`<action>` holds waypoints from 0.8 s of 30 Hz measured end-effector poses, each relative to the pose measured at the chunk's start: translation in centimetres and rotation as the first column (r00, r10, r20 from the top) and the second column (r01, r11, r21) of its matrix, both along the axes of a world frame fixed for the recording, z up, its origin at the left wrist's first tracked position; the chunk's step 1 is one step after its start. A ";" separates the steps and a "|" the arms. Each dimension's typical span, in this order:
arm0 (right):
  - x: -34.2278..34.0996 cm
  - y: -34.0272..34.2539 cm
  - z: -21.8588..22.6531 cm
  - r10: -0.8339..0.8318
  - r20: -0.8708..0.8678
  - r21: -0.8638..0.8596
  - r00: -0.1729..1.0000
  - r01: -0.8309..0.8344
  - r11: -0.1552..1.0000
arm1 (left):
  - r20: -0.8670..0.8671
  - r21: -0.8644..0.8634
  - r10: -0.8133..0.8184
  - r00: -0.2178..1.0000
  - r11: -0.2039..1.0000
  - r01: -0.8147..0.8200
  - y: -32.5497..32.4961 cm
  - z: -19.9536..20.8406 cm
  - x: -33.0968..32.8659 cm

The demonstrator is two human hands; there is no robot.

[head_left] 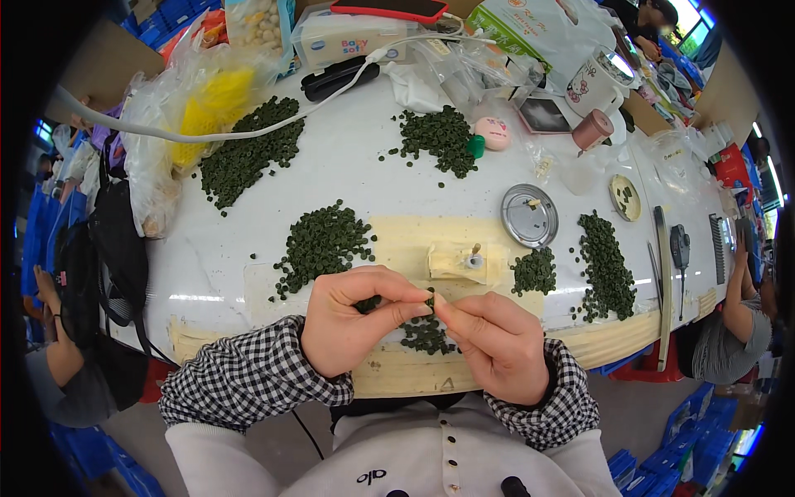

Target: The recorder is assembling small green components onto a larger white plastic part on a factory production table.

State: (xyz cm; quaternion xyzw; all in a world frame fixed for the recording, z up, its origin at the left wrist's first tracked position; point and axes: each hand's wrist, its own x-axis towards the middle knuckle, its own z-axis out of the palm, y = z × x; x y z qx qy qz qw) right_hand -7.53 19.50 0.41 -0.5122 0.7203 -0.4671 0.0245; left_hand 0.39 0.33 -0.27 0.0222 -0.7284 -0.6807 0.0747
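Note:
My left hand (352, 319) and my right hand (501, 348) meet at the front edge of the table, thumb and forefinger of each pinched together. Between the fingertips sits a small dark green piece (430, 299), mostly covered, so its exact kind does not show. Under my hands lies a little heap of like green pieces (426, 338). Just beyond them a pale block with a metal peg (468, 261) is set on yellowish tape. A larger heap of green pieces (323, 248) spreads past my left hand, and a smaller heap (534, 272) lies past my right.
More green heaps lie far left (257, 149), far centre (439, 137) and right (604, 269). A round metal tin (530, 215), a mug (596, 83), a thread spool (593, 130) and a screwdriver (680, 248) stand or lie rightward. A white cable (248, 132) crosses the back left.

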 end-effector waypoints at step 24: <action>0.3 -0.1 -0.2 -0.040 -0.003 -0.059 0.999 0.040 0.997 | -0.029 0.040 -0.017 0.999 0.999 0.018 -0.2 0.0 0.1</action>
